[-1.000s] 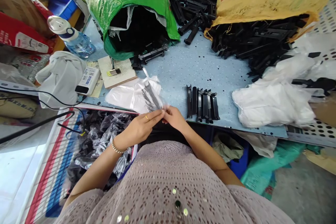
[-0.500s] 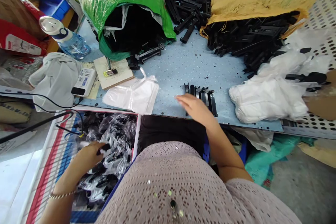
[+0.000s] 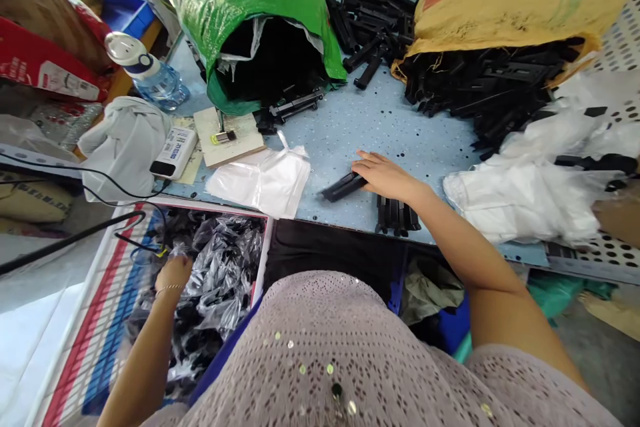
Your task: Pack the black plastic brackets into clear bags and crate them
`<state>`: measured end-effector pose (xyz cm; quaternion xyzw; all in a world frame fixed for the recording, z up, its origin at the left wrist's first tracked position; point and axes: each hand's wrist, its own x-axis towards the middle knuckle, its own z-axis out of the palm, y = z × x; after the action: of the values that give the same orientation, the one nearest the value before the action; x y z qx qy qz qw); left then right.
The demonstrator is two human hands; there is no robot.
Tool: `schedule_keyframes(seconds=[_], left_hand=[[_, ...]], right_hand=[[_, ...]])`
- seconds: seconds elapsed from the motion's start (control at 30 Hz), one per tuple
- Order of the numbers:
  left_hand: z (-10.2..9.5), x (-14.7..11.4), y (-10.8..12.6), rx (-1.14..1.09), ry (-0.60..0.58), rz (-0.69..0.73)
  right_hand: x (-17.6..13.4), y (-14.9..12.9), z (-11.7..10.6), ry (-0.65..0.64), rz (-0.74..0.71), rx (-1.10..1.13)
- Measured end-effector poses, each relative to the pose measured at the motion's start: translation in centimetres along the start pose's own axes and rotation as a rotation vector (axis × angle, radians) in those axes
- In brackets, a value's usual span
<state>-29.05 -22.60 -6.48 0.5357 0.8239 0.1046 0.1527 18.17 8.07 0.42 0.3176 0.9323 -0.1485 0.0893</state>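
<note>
On the blue work table, my right hand [image 3: 387, 177] is closed around the end of a long black plastic part [image 3: 344, 187], which points out to the left just above the tabletop. Beneath my right wrist lies a row of several similar black parts [image 3: 397, 215] side by side. My left hand [image 3: 174, 271] is down in the crate [image 3: 107, 307] at the lower left, against black parts in clear plastic bags [image 3: 225, 267]. Its fingers are hidden from view. A stack of clear flat bags [image 3: 265, 180] lies left of the held part.
A green sack [image 3: 250, 0] and a yellow sack [image 3: 505, 0] lie open at the back, black parts spilling out. Between them is a loose pile [image 3: 375, 20]. White plastic bags [image 3: 520, 200] sit at right. A board [image 3: 230, 137], power bank [image 3: 175, 152] and bottle [image 3: 150, 73] stand left.
My right hand has taken a black part from the row and shifted it left. My left hand, which held a dark piece above the crate, has moved up and left among the bagged parts.
</note>
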Motion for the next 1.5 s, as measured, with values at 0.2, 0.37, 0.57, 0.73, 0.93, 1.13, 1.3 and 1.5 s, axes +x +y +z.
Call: schedule_keyframes(seconds=[0.2,0.37,0.57,0.73,0.93,1.13,1.3,1.5], left_hand=[[2.8,6.2,14.4,-0.081,0.194,0.415],[2.8,10.4,20.9,-0.192,0.099,0.420],[1.5,13.2,17.9,-0.775,-0.225,0.028],[1.0,12.5,17.9,-0.816,-0.159,0.046],[-1.0,12.3,17.6,-0.130,0.150,0.467],[-2.1,13.0,17.1,-0.226,0.103,0.522],[-2.3,11.8,16.5,0.080,0.080,0.540],[-1.1,10.5,17.8,-0.090,0.090,0.617]], right_hand=[[0.9,-4.4,1.8,0.113,0.270,0.662],[2.4,-8.4,5.3,0.285,0.287,1.292],[4.6,-12.4,4.8,0.075,0.172,2.137],[9.0,-14.6,5.0,0.030,0.223,2.304],[8.2,-14.5,7.0,0.201,0.197,2.166],[3.8,-13.8,7.6,0.040,0.130,1.529],[3.2,-14.2,6.6,0.153,0.383,0.996],[4.1,-14.3,6.5,0.065,0.357,1.484]])
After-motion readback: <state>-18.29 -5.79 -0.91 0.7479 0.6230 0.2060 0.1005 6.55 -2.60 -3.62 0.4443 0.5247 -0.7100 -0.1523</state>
